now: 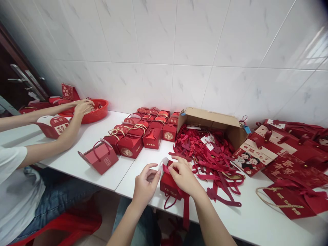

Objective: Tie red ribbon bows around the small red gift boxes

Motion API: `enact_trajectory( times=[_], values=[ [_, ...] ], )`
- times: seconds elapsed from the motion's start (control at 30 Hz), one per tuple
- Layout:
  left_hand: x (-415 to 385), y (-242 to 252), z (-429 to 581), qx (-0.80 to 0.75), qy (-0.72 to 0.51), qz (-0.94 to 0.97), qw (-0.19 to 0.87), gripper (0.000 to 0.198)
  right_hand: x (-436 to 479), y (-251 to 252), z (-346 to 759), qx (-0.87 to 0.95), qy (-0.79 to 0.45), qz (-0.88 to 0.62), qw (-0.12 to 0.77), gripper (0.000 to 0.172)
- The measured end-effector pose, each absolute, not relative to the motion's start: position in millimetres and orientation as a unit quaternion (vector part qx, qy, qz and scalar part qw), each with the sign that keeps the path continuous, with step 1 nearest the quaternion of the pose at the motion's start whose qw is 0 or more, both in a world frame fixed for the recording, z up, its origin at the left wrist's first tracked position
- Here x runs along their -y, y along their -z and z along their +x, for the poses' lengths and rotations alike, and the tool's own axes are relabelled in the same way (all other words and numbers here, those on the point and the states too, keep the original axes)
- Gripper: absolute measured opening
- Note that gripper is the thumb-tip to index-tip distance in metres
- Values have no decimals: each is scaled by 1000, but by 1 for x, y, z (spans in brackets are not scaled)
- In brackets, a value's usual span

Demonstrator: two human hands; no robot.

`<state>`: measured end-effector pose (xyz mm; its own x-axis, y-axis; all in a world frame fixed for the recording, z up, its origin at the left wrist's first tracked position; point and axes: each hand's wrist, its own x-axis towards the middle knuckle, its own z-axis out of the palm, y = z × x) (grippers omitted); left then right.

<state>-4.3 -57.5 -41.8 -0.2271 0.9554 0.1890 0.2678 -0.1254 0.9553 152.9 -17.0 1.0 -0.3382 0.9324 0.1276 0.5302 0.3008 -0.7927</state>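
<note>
A small red gift box (169, 185) stands in front of me near the table's front edge. My left hand (146, 182) pinches its raised pale flap (164, 164) between thumb and fingers. Against the top of the box, my right hand (183, 174) is closed on a dark red ribbon (186, 212), whose tail hangs over the table edge. A red cord loop (170, 202) sticks out at the front of the box. Part of the box top is hidden by my right hand. Just beyond that hand lies a heap of red ribbons (205, 147), spilling from a cardboard box (212, 118).
Several closed red boxes (130, 145) stand in rows at the back, some tied with cord. A handled red box (102, 159) sits left. Red gift bags (287, 167) crowd the right. A co-worker's hands (84, 106) reach into a red basin (98, 116) at far left.
</note>
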Motion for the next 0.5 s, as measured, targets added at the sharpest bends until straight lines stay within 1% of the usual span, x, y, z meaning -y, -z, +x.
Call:
enact_trajectory(
  times=[0.33, 0.5],
  values=[
    [59, 39, -4, -570, -524, 545, 321, 25, 16, -4, 156, 754, -328, -498, 276, 19],
    [64, 35, -3, -550, -502, 586, 318, 31, 15, -5, 153, 760, -306, -508, 265, 23]
  ],
)
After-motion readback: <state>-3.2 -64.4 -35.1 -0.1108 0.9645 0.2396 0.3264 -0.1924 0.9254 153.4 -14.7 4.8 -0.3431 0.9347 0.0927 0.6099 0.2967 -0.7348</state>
